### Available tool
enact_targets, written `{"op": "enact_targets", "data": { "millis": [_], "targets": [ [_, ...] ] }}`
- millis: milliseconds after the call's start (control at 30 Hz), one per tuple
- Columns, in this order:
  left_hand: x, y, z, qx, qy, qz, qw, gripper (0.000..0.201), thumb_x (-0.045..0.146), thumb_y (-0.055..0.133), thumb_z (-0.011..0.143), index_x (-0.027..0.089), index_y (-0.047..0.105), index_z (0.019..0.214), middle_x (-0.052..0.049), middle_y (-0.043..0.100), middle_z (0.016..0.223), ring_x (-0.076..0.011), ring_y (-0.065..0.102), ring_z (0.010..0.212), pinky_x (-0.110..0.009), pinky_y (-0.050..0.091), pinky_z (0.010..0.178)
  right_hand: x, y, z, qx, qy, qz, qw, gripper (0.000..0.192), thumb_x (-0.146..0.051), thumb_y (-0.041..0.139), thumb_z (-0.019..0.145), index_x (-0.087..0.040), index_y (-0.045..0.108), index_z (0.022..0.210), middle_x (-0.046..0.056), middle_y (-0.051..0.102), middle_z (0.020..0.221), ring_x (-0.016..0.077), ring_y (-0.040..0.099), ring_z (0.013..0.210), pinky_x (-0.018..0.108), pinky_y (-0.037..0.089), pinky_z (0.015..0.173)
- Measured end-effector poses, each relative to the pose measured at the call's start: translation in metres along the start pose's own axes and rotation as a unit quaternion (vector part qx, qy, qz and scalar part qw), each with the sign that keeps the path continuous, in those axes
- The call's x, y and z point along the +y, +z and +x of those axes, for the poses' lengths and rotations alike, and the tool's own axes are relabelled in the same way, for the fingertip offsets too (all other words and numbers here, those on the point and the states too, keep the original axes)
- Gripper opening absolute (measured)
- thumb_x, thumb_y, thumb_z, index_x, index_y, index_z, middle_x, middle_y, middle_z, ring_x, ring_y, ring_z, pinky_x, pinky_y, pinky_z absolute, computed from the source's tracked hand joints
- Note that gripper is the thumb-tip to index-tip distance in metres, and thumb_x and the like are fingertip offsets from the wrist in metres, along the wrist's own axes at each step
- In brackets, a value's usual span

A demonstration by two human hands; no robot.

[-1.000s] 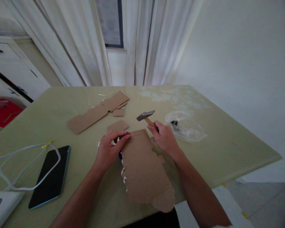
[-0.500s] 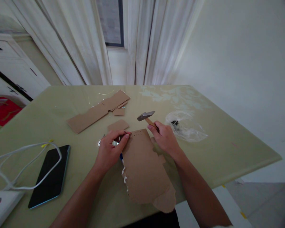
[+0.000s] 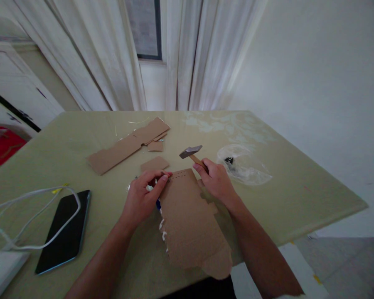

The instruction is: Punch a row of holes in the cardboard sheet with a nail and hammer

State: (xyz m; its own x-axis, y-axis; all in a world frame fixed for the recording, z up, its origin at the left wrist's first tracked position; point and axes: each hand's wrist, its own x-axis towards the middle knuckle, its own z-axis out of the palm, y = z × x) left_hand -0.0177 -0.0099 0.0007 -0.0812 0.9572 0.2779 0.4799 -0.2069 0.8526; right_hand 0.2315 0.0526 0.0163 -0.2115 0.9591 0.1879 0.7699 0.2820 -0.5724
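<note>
My right hand (image 3: 216, 178) is wrapped around the wooden handle of a hammer (image 3: 190, 152), its metal head raised just above the far edge of a brown cardboard piece (image 3: 193, 224). Rows of small dark dots run along that edge; whether they are holes or nail heads I cannot tell. At the cardboard's far left corner, my left hand (image 3: 145, 195) has thumb and fingers pinched together close to the dots. Whatever sits between those fingertips is too small to make out. White bits line the cardboard's left side, and something blue shows beneath it.
Beyond my hands lie a long cardboard strip (image 3: 127, 145) and a smaller cardboard scrap (image 3: 154, 163). A clear plastic bag (image 3: 252, 168) with small black pieces (image 3: 229, 160) rests at right. On the left are a dark tablet (image 3: 64, 232), a white cable (image 3: 34, 247) and a white device (image 3: 6, 265).
The view has shifted very slightly. My left fingertips have closed a little at the cardboard's corner; the hammer stays raised in nearly the same place.
</note>
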Motion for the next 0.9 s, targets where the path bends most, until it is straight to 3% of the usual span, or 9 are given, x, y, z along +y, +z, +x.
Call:
{"op": "enact_targets", "data": {
  "millis": [300, 900],
  "targets": [
    [0.0015, 0.0004, -0.0013, 0.025, 0.025, 0.01, 0.999, 0.024, 0.043, 0.072, 0.096, 0.027, 0.09, 0.099, -0.002, 0.084, 0.086, -0.018, 0.061, 0.068, -0.032, 0.05, 0.066, 0.0003, 0.0016, 0.0002, -0.003, 0.0, -0.002, 1.0, 0.038, -0.048, 0.054, 0.109, -0.024, 0.054, 0.08, -0.002, 0.056, 0.064, 0.0171, 0.053, 0.06, 0.03, 0.03, 0.062],
    [-0.001, 0.005, -0.003, 0.022, 0.074, 0.022, 0.997, 0.016, 0.039, 0.077, 0.098, 0.031, 0.09, 0.099, -0.002, 0.088, 0.093, -0.0208, 0.067, 0.076, -0.035, 0.054, 0.072, -0.0011, 0.0009, -0.0005, -0.013, -0.005, -0.007, 1.0, 0.037, -0.048, 0.053, 0.109, -0.025, 0.052, 0.081, -0.001, 0.057, 0.065, 0.0177, 0.054, 0.061, 0.031, 0.03, 0.063]
  ]
}}
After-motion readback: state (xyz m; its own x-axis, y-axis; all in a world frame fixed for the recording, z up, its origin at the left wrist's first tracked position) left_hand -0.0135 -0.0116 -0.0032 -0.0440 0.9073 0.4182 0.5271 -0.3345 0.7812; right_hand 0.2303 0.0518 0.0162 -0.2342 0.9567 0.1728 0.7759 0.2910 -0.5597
